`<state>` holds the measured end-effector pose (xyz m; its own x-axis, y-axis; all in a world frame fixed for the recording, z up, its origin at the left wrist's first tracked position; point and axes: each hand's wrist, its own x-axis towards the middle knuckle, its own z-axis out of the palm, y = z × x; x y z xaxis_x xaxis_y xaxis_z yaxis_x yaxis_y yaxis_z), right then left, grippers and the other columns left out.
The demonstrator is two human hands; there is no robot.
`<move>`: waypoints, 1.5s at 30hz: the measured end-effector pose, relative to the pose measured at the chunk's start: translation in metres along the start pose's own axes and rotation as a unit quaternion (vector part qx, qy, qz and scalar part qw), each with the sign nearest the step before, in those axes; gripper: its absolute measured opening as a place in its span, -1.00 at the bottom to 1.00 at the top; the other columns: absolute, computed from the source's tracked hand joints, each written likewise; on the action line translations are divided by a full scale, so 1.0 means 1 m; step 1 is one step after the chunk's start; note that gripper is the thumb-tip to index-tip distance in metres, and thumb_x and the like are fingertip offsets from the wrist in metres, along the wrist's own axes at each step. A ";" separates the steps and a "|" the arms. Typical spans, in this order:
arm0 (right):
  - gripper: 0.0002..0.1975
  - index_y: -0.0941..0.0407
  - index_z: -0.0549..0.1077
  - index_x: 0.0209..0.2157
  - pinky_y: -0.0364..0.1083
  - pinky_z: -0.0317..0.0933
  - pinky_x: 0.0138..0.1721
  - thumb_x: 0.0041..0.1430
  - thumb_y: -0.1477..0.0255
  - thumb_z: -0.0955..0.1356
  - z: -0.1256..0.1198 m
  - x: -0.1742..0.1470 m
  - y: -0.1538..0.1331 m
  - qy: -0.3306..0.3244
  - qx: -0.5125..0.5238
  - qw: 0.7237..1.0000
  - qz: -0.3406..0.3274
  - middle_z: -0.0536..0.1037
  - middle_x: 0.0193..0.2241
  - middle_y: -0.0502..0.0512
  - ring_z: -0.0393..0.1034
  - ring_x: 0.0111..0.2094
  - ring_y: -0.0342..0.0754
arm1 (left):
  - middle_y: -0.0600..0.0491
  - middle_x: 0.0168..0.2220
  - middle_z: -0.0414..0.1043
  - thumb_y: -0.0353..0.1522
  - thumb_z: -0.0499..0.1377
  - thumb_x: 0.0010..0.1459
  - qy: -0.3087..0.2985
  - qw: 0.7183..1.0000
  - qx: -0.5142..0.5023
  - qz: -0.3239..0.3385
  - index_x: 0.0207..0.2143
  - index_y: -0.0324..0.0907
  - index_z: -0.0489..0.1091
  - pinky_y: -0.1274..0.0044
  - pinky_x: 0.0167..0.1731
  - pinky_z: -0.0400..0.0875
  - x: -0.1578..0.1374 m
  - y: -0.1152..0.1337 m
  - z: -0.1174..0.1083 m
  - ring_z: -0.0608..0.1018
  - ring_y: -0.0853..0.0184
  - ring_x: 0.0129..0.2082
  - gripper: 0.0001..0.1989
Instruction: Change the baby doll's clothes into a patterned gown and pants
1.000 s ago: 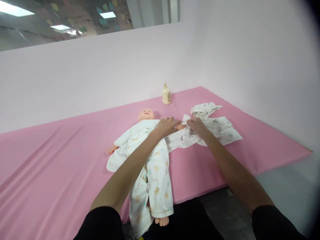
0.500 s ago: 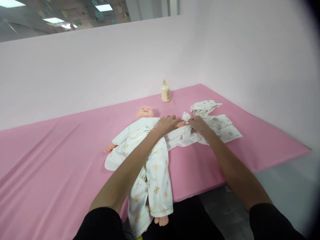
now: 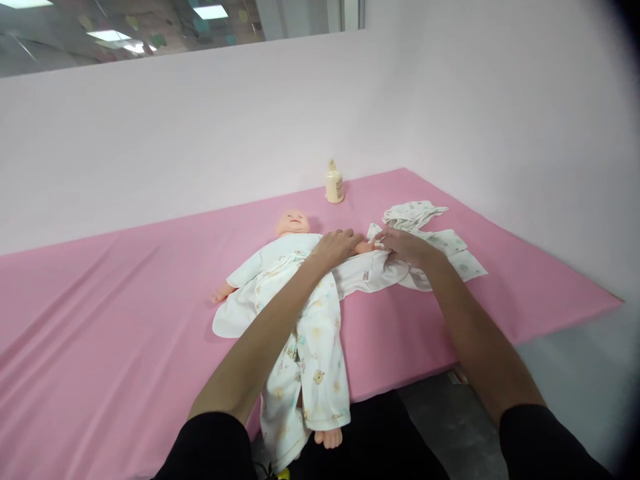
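A baby doll (image 3: 293,223) lies on its back in a white top and printed white trousers (image 3: 327,373), its feet toward me. My left hand (image 3: 336,248) is closed around the doll's arm on the right side, whose small hand (image 3: 364,247) pokes out past my fingers. Just beyond it, my right hand (image 3: 406,247) pinches white cloth of a baby shirt (image 3: 357,276) that is spread out from the doll's side. My fingers partly hide where the cloth meets the doll's hand. The doll's other arm (image 3: 223,292) rests stretched out to the left.
A pump bottle (image 3: 335,184) stands near the wall. Folded white printed cloth (image 3: 413,215) lies behind my right hand, with more printed cloth (image 3: 467,265) to its right. The pink-covered table (image 3: 100,333) ends at a front edge by my body; white walls (image 3: 200,133) border it.
My right hand has turned over the cloth and its fingers reach more toward the doll's hand. My left hand stays on the doll's arm. The view has shifted slightly.
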<state>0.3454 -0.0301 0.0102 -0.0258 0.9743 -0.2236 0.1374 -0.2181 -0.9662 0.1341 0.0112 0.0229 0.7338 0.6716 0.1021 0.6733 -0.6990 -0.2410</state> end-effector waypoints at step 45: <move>-0.85 0.14 0.51 -0.33 -0.18 0.31 -0.34 0.25 0.43 0.31 0.102 -0.013 0.003 -0.047 0.019 0.998 -0.037 0.61 -0.27 0.12 0.51 -0.24 -0.07 | -0.06 0.11 0.42 -0.27 0.08 0.33 0.106 0.962 -0.185 -0.172 0.10 -0.15 0.35 0.36 0.16 0.24 -0.080 -0.034 -0.040 0.41 0.18 0.15 -0.67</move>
<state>0.2452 -0.0488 -0.0033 -0.1281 0.9787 -0.1602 0.0938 -0.1488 -0.9844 0.0560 -0.0280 0.0614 0.4382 0.8407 0.3182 0.8368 -0.5108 0.1972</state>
